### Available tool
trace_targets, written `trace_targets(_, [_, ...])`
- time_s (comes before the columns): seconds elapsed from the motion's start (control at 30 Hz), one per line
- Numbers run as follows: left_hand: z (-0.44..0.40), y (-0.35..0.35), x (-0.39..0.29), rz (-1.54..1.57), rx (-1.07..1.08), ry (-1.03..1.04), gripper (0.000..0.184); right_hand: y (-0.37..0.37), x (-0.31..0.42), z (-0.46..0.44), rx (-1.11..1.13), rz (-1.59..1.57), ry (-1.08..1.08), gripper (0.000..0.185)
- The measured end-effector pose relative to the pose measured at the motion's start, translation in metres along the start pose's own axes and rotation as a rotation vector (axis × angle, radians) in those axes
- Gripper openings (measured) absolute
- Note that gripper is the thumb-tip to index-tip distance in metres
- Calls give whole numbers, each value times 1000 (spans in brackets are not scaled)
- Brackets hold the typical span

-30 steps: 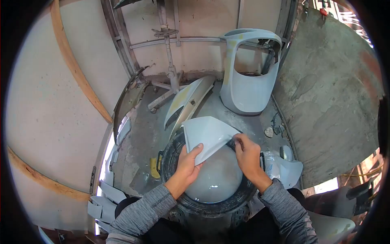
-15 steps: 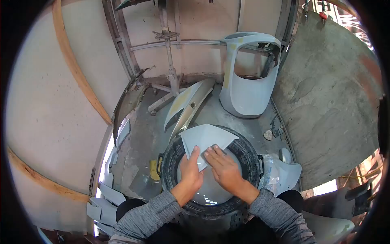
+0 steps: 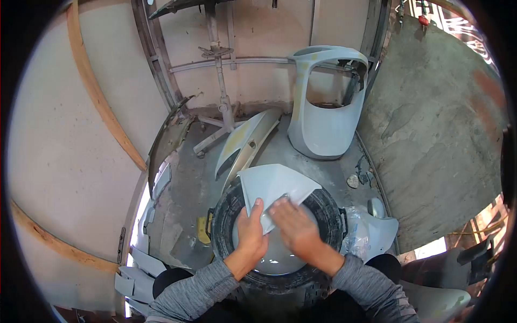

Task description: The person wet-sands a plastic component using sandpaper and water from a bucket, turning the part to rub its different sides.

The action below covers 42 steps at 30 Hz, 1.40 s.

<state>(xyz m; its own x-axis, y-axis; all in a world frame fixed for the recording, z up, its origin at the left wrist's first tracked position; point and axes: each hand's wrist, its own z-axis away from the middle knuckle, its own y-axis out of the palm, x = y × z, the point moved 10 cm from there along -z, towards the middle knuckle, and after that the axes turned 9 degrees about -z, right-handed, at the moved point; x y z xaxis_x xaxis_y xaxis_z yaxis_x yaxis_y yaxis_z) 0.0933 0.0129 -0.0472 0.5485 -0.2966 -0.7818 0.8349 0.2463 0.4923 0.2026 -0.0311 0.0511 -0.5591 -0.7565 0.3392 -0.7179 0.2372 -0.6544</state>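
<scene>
My left hand (image 3: 252, 231) grips the lower left edge of a white, angular plastic panel (image 3: 272, 182), thumb on top. The panel is tilted over a round black tub (image 3: 223, 215) of cloudy, greyish water (image 3: 277, 264). My right hand (image 3: 295, 226) presses on the panel's lower face, fingers together and smeared by motion. A small grey edge shows at its fingertips; what lies beneath them is hidden.
A large white motorcycle-type fairing (image 3: 328, 129) stands at the back wall. A long white and beige panel (image 3: 250, 140) leans behind the tub. Left are a metal stand (image 3: 223, 107) and a yellow piece (image 3: 203, 230); right, a plastic bag (image 3: 355, 234) and white parts.
My right hand has shifted slightly on the panel and is now blurred. The panel has turned a little in my left hand. The view has moved slightly.
</scene>
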Motion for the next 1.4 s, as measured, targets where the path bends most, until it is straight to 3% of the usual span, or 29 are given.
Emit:
trace_targets(0.07, [2, 4, -5, 2, 7, -1, 39, -6, -5, -2, -31, -53, -13, 45])
trace_targets(0.13, [2, 2, -1, 8, 7, -8, 39, -25, -51, -12, -110, 76, 169, 46])
trace_targets(0.2, [-2, 2, -1, 39, 8, 28, 39, -20, -53, -7, -91, 114, 227, 44])
trace_targets(0.27, [4, 2, -3, -20, 5, 1, 39, 0, 11, 1, -19, 26, -42, 42])
trace_targets(0.33, [4, 2, -3, -96, 6, -28, 40, 0, 4, 1, -21, -3, -47, 43])
trace_targets(0.43, [3, 0, 0, -38, 15, -7, 39, -14, -84, 5, -88, 148, 289, 43])
trace_targets(0.47, [3, 1, -1, -52, 13, -10, 39, -12, -71, 4, -93, 151, 284, 43])
trace_targets(0.53, [3, 3, -1, -60, 9, -14, 39, 8, 2, 5, 13, 29, -24, 44])
trace_targets(0.6, [3, 2, -7, -7, 13, 16, 41, 3, -4, 3, 14, -60, -23, 43])
trace_targets(0.67, [4, -1, -6, -15, -1, 26, 41, -16, -71, 4, -121, -20, 282, 42])
trace_targets(0.7, [4, -1, -8, -21, -7, 43, 41, -15, -79, 7, -154, -27, 315, 43])
trace_targets(0.73, [2, -1, -11, -19, -4, 50, 41, -17, -60, 2, -157, -26, 309, 43])
trace_targets(0.8, [1, -7, -7, -5, -43, 12, 41, 2, 15, -4, 30, -176, 41, 41])
trace_targets(0.87, [1, -3, -14, -6, -24, 23, 40, 1, -12, -2, 33, -202, 39, 39])
trace_targets(0.97, [5, -5, -11, -13, -20, 50, 39, -16, -102, 11, -182, -63, 360, 41])
trace_targets(1.0, [3, -2, -13, -19, -22, 80, 39, -17, -84, 8, -187, -59, 352, 41])
trace_targets(1.07, [2, -1, -14, -2, -9, 79, 38, -1, -9, 1, -22, -156, 127, 41])
trace_targets(1.13, [2, -1, -15, -5, 5, 74, 38, -4, -35, 4, -37, -176, 109, 41])
trace_targets(1.2, [5, 0, -20, -65, 5, 112, 38, -27, -111, 5, -211, -159, 490, 42])
trace_targets(1.27, [2, 3, -20, -45, 17, 125, 38, -28, -82, 5, -237, -108, 440, 41])
trace_targets(1.33, [2, 5, -21, -31, 21, 130, 37, -15, -14, -6, -81, -222, 202, 39])
trace_targets(1.4, [6, 6, -23, 1, 35, 119, 37, -16, -46, -7, -138, -151, 148, 37])
